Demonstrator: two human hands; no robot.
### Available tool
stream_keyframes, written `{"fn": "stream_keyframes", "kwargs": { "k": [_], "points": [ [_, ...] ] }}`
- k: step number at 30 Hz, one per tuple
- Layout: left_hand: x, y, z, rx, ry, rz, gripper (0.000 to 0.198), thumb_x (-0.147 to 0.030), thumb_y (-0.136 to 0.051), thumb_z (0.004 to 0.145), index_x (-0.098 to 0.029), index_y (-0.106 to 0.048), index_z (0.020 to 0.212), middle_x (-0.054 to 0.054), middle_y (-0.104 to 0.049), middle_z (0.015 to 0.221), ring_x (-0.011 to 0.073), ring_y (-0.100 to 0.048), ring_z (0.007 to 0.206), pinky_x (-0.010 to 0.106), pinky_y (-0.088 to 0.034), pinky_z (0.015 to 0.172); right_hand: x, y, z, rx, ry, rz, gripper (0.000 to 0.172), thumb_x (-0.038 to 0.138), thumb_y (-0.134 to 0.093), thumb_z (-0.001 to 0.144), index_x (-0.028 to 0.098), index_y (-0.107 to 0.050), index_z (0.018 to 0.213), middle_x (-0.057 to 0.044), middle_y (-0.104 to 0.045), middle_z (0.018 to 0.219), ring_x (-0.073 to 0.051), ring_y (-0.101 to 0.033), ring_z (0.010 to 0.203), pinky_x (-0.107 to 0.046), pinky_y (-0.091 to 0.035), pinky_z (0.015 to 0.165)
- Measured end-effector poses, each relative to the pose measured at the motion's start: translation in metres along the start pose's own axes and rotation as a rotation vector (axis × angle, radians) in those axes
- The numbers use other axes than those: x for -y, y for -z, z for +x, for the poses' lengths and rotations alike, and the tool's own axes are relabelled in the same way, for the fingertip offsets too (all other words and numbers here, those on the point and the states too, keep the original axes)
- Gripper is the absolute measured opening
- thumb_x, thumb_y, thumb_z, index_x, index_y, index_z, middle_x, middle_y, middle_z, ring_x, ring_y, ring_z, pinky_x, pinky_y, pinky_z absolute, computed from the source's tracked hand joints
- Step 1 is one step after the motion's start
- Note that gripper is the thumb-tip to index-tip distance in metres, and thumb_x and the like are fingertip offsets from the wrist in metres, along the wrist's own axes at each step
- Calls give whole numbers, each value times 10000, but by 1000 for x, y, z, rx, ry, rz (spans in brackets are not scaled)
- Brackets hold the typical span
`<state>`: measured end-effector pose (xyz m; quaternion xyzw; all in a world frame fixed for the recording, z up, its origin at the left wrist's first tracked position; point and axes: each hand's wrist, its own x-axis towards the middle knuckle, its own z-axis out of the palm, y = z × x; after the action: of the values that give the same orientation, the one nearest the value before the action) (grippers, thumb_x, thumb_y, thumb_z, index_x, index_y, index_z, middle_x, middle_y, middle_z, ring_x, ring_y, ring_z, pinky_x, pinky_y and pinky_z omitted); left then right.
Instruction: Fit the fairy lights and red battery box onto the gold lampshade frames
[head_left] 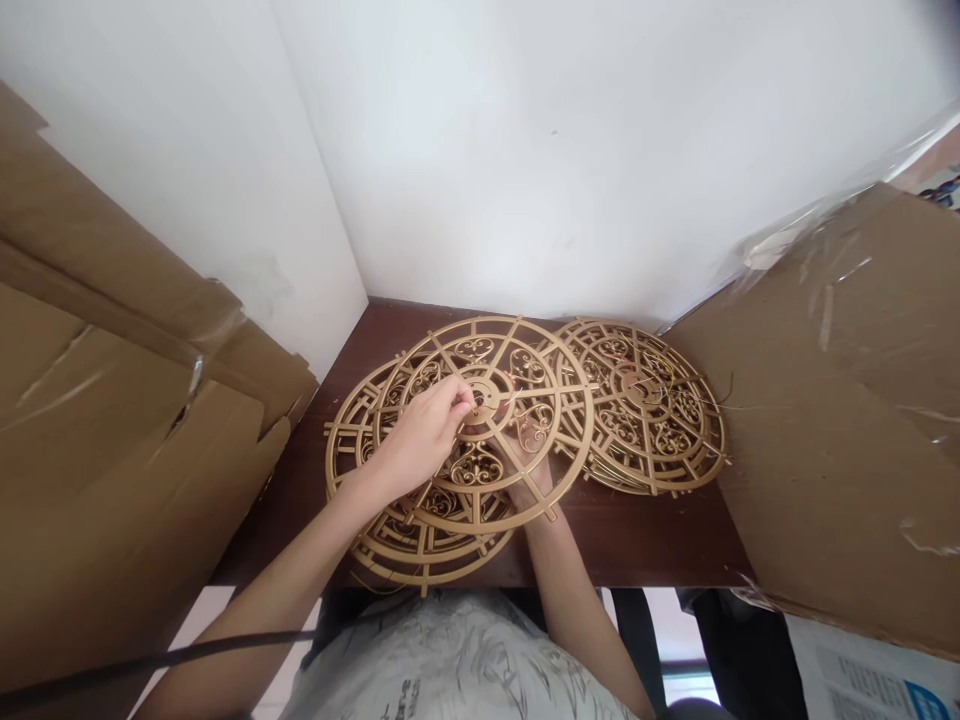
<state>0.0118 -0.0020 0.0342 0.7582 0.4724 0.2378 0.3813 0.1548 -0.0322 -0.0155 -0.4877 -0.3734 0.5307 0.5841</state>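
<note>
My left hand is closed in a pinch over the hub of a round gold openwork clock frame. What lies between its fingertips is too small to make out. Thin wires show at the hub beside them. Beneath that frame, my right hand grips it from the underside, seen through the gaps with its fingers partly hidden. The frame is tilted and raised over a stack of similar gold frames.
To the right lies a second stack of gold frames, with loose thin wires across its top hub. The dark brown table meets white walls at the back. Cardboard sheets stand left, and another cardboard panel stands right.
</note>
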Motion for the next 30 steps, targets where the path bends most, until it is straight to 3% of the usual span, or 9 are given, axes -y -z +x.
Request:
{"fn": "stream_keyframes", "kwargs": {
  "k": [7, 13, 17, 25, 30],
  "points": [
    [1, 0, 0, -2, 18, -13, 182, -270, -301, 940, -202, -457, 874, 49, -605, 963, 206, -561, 911, 367, -424, 793, -1, 0, 1, 79, 89, 105, 122, 242, -701, 722, 208, -697, 839, -32, -706, 931, -245, -644, 904, -380, -500, 877],
    [3, -1, 1, -7, 19, -30, 181, -278, -311, 941, -204, -460, 869, 45, -615, 962, 204, -570, 919, 363, -423, 807, -11, 3, 2, 15, 77, 175, 287, 192, -740, 674, 243, -614, 926, 14, -669, 898, -194, -630, 873, -331, -492, 846],
    [3, -1, 1, -15, 10, -23, 189, -285, -320, 941, -201, -477, 877, 45, -620, 955, 197, -572, 891, 347, -426, 780, -13, 4, 3, 7, 57, 198, 306, 174, -767, 640, 237, -594, 885, 29, -635, 840, -171, -625, 817, -302, -494, 811],
    [0, 1, -1, -25, 11, 43, 161, -239, -444, 881, -174, -576, 947, 11, -587, 770, 117, -478, 569, 269, -402, 584, -13, 3, -1, -38, 20, 238, 285, 187, -753, 666, 243, -575, 882, 31, -617, 831, -146, -623, 789, -286, -507, 803],
    [2, -2, 2, -26, -16, 70, 179, -233, -532, 837, -174, -650, 959, 33, -620, 897, 85, -432, 532, 262, -415, 567, -16, 4, 2, -51, 34, 236, 324, 191, -776, 626, 242, -577, 878, 29, -626, 834, -168, -634, 813, -313, -506, 828]
  ]
}}
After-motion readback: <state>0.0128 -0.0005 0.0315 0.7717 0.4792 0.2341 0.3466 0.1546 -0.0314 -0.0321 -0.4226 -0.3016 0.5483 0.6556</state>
